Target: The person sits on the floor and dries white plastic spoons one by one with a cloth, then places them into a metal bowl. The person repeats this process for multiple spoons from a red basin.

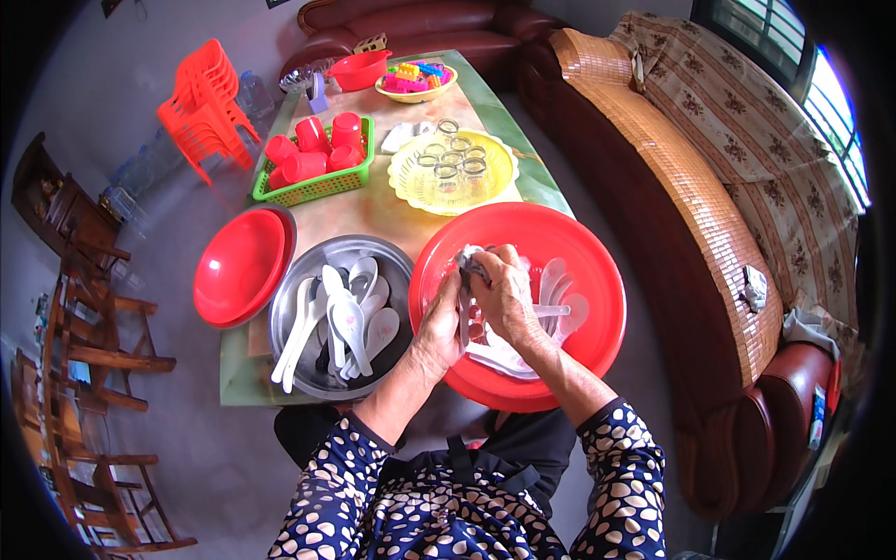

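Both my hands are together over a large red plastic basin. My left hand is closed around a pale spoon, mostly hidden by the fingers. A crumpled grey-white cloth is pinched in my right hand, pressed against the spoon's upper end. Several white soup spoons lie in the basin, to the right of and below my hands. To the left, a grey metal basin holds a pile of white spoons, some leaning on its rim.
Red bowls sit stacked at the table's left edge. Behind are a green basket of red cups and a yellow scalloped tray with several clear glasses. A mat-covered sofa runs along the right; red stools stand left.
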{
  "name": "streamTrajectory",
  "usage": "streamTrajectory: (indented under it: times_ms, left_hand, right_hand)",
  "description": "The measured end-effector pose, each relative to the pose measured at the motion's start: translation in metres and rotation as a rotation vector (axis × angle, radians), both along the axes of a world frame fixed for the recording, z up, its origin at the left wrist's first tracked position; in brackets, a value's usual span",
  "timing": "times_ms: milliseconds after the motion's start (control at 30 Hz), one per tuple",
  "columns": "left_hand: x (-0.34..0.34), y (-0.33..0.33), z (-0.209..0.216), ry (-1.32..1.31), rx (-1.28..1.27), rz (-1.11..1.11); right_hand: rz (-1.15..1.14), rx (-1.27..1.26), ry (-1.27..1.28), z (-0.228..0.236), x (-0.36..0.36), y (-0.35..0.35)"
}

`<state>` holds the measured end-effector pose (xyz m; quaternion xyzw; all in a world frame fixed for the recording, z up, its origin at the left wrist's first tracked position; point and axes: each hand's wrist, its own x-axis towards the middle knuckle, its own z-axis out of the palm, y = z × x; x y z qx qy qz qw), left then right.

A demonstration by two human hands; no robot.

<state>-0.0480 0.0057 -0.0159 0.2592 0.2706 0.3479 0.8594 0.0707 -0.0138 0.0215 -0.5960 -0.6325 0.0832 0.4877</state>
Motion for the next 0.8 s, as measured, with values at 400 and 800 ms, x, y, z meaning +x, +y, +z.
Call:
streamTrajectory:
  times_ms: [400, 800]
  left_hand:
    - [0.005, 0.001, -0.003, -0.049, -0.009, 0.013]
    - [0.01, -0.004, 0.008, 0.095, -0.033, 0.044]
  right_hand:
    - [0.273, -0.108, -0.231, -0.01, 0.002, -0.035]
    - [0.206, -0.252, -0.229, 0.016, 0.046, -0.05]
